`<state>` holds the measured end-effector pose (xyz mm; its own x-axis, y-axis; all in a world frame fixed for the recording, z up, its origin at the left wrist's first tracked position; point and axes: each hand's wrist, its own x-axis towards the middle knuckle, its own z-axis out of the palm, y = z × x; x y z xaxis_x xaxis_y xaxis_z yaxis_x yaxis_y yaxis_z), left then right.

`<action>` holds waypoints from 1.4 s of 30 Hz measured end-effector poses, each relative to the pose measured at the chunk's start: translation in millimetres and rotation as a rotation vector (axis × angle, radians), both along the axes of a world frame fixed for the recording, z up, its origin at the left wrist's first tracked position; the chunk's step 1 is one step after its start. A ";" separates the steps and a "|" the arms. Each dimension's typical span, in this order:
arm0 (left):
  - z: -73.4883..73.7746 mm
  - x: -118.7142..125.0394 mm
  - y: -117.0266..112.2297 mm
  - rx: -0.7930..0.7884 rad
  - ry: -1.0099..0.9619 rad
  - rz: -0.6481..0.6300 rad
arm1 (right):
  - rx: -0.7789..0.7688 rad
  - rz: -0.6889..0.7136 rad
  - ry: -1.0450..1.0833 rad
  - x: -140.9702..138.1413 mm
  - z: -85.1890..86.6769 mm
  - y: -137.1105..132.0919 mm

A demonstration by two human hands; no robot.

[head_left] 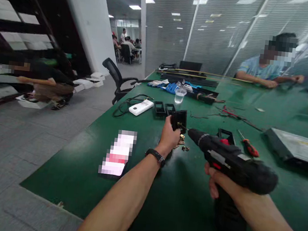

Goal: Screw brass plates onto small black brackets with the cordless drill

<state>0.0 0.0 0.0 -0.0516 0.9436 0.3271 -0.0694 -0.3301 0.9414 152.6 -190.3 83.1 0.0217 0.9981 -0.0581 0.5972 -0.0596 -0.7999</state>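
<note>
The right hand [220,180] is wrapped round a black drill [231,159] aimed at a black box [181,119], which the left hand [169,135] grips over the green table [65,164] near small brass-coloured parts [185,148], contact between drill and box being unconfirmed.

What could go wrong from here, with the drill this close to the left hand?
The drill in the right hand points at the black box in the left hand; if its tip slipped, it might catch those bare fingers.
The box appears held by hand alone, so it could twist under torque.
Small brass-coloured pieces lie loose beside the left hand and might get scattered.
</note>
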 end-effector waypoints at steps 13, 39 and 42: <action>-3.7 1.1 3.3 -0.005 -0.016 -0.009 | 0.025 0.012 0.038 -1.6 0.1 1.5; -2.7 0.6 2.6 0.001 -0.002 -0.001 | 0.057 0.010 -0.045 -2.8 3.9 1.7; -3.3 0.8 3.0 -0.002 -0.018 -0.015 | 0.080 -0.002 -0.079 -2.6 3.4 1.2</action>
<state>0.8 3.0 -3.3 -0.0430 0.9449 0.3244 -0.0915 -0.3271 0.9406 149.9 -189.1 86.6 0.0245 0.9994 0.0239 0.6585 0.0019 -0.7526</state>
